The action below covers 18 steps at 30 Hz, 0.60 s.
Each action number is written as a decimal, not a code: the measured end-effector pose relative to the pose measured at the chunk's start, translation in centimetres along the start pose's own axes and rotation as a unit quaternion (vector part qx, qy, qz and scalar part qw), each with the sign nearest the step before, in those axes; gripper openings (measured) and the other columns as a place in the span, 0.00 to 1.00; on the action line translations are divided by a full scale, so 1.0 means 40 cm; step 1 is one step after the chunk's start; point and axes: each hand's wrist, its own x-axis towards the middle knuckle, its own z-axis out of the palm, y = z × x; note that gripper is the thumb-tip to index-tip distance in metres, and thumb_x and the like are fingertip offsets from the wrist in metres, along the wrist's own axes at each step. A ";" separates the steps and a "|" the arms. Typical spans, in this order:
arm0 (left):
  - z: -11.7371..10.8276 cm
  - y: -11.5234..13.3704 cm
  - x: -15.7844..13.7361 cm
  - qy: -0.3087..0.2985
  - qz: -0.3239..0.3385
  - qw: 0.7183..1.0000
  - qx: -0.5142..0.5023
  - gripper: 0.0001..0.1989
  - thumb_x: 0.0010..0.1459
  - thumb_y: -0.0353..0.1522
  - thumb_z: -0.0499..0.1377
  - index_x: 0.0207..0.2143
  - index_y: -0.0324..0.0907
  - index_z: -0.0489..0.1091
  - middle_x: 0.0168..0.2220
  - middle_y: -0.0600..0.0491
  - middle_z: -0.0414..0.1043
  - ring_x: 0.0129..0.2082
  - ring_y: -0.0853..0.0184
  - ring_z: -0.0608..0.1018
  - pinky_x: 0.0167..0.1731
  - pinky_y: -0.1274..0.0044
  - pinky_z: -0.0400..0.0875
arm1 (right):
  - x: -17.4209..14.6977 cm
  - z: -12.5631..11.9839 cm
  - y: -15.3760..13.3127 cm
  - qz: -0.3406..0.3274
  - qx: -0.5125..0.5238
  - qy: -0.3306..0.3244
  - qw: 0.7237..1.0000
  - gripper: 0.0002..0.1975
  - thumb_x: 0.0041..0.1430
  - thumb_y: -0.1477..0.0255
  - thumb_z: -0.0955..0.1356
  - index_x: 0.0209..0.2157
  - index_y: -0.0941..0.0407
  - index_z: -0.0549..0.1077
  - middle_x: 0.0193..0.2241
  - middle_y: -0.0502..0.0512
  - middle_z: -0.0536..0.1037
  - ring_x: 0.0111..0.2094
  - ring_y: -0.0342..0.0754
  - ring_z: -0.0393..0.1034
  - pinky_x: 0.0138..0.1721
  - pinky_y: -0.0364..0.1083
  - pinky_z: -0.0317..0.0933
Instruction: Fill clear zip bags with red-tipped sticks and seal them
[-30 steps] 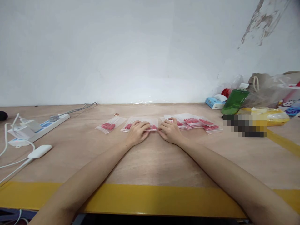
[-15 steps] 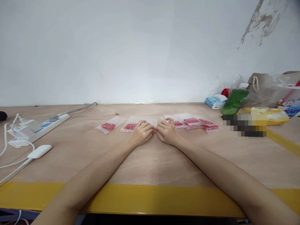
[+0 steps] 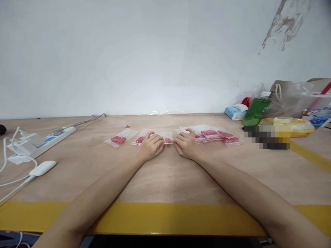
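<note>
Between my hands lies a small clear plastic bag [image 3: 168, 140] with red pieces in it. My left hand [image 3: 152, 146] has its fingers curled over the bag's left part, closed at the edge nearest me. At the bag's right end my right hand [image 3: 185, 146] is closed on the same edge, its index finger raised and bent. Left of my left hand are another bag of red pieces [image 3: 140, 139] and, farther left, a tilted one [image 3: 118, 139]. Several overlapping bags of red pieces [image 3: 209, 133] lie beside and behind my right hand. The fingertips are partly hidden.
A white power strip [image 3: 55, 140] with plugs and a white adapter [image 3: 42, 168] lie at left. On the right stand a green bottle [image 3: 257, 111], a blue tissue pack [image 3: 234, 112] and a yellow packet [image 3: 294, 127]. Yellow tape [image 3: 165, 218] runs along the table's front edge.
My left hand has moved left, away from my right hand, and more of the bag shows between them. My right hand has stayed nearly in place. The view has shifted slightly.
</note>
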 end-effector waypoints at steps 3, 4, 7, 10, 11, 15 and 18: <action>-0.005 -0.007 -0.005 0.006 0.007 1.000 0.003 0.06 0.56 0.27 0.51 0.29 0.42 0.65 0.32 0.53 0.72 0.34 0.68 0.72 0.45 0.67 0.59 | -0.004 -0.001 0.006 0.008 0.000 0.002 1.000 0.09 0.57 0.74 0.59 0.27 0.56 0.69 0.26 0.50 0.73 0.33 0.43 0.61 0.50 0.53 0.36; -0.006 -0.009 -0.008 0.007 0.008 1.000 0.003 0.05 0.56 0.27 0.51 0.29 0.42 0.65 0.32 0.53 0.72 0.34 0.68 0.72 0.45 0.67 0.60 | -0.005 0.000 0.009 0.010 0.000 0.002 1.000 0.09 0.57 0.74 0.60 0.27 0.56 0.69 0.26 0.50 0.73 0.33 0.43 0.61 0.51 0.53 0.35; -0.015 -0.019 -0.019 0.005 0.000 1.000 0.004 0.05 0.56 0.27 0.51 0.29 0.42 0.65 0.31 0.53 0.72 0.33 0.68 0.72 0.45 0.67 0.60 | -0.011 -0.001 0.019 0.021 0.000 0.001 1.000 0.08 0.56 0.75 0.60 0.27 0.56 0.69 0.26 0.49 0.73 0.33 0.43 0.61 0.51 0.54 0.35; -0.025 -0.030 -0.031 -0.006 -0.011 1.000 0.003 0.06 0.57 0.28 0.50 0.29 0.42 0.65 0.30 0.53 0.72 0.33 0.68 0.72 0.44 0.67 0.60 | -0.016 -0.005 0.029 0.034 -0.002 0.001 0.999 0.07 0.55 0.75 0.61 0.27 0.56 0.69 0.25 0.49 0.73 0.33 0.43 0.61 0.51 0.54 0.35; -0.027 -0.033 -0.034 -0.010 -0.012 1.000 0.004 0.06 0.57 0.28 0.50 0.29 0.41 0.65 0.30 0.53 0.71 0.32 0.68 0.72 0.44 0.68 0.60 | -0.017 -0.006 0.031 0.035 -0.003 0.000 0.999 0.07 0.55 0.75 0.61 0.27 0.56 0.69 0.25 0.49 0.73 0.33 0.44 0.61 0.51 0.54 0.35; -0.025 -0.037 -0.040 -0.006 -0.009 1.000 0.008 0.09 0.58 0.26 0.48 0.28 0.40 0.65 0.29 0.52 0.71 0.30 0.68 0.72 0.43 0.69 0.62 | -0.018 -0.008 0.034 0.040 -0.007 -0.009 0.999 0.07 0.55 0.74 0.61 0.27 0.56 0.69 0.25 0.49 0.73 0.34 0.44 0.62 0.51 0.55 0.34; -0.019 -0.033 -0.039 0.001 -0.007 1.000 0.011 0.12 0.58 0.23 0.45 0.26 0.40 0.64 0.28 0.53 0.70 0.28 0.70 0.71 0.44 0.70 0.62 | -0.018 -0.011 0.031 0.038 -0.007 -0.029 0.999 0.07 0.55 0.74 0.61 0.26 0.56 0.69 0.26 0.49 0.73 0.35 0.44 0.62 0.52 0.55 0.34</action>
